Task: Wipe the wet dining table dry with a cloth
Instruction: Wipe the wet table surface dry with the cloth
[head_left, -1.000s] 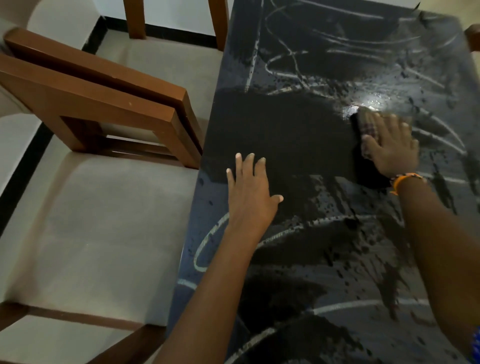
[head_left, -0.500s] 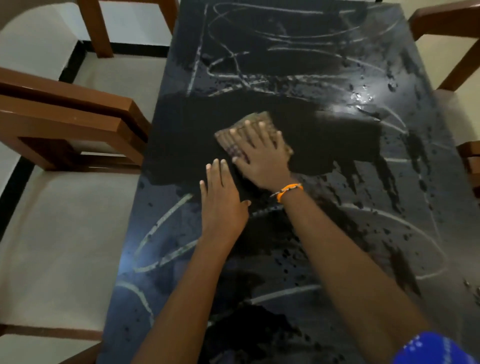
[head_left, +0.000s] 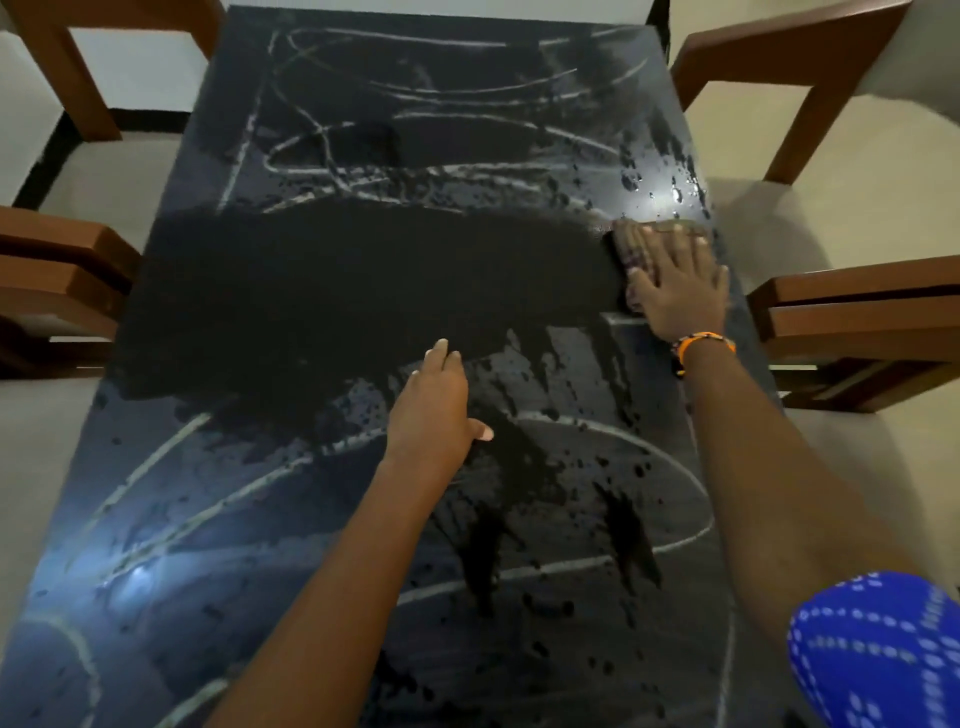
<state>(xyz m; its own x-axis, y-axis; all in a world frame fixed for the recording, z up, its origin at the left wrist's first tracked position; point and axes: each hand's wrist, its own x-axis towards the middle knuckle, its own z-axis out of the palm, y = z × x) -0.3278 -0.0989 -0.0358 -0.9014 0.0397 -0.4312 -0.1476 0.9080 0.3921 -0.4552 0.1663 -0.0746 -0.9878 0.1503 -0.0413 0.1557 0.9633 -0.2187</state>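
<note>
A: At the table's right edge, the right hand (head_left: 678, 283) lies flat on the cloth (head_left: 631, 249), its fingers straight and spread, pressing the folded fabric against the dark table (head_left: 322, 519). An orange band (head_left: 701, 345) circles that wrist.

B: And the cloth itself?

A: It sits mostly under the palm and fingers, only its left and far edges showing, at the end of a wide matte band (head_left: 363, 280) that runs across the tabletop from the left side.

B: Where is the left hand (head_left: 434, 410)?

A: It rests on the table near the middle, just at the near border of that band, fingers straight and together, thumb out to the right, holding nothing.

B: The rest of the surface?

A: Dark droplets and pale curved streaks cover it, nearer and farther than the band. Wooden chairs (head_left: 852, 317) stand along both sides, and a blue patterned sleeve (head_left: 878, 649) shows at lower right.
</note>
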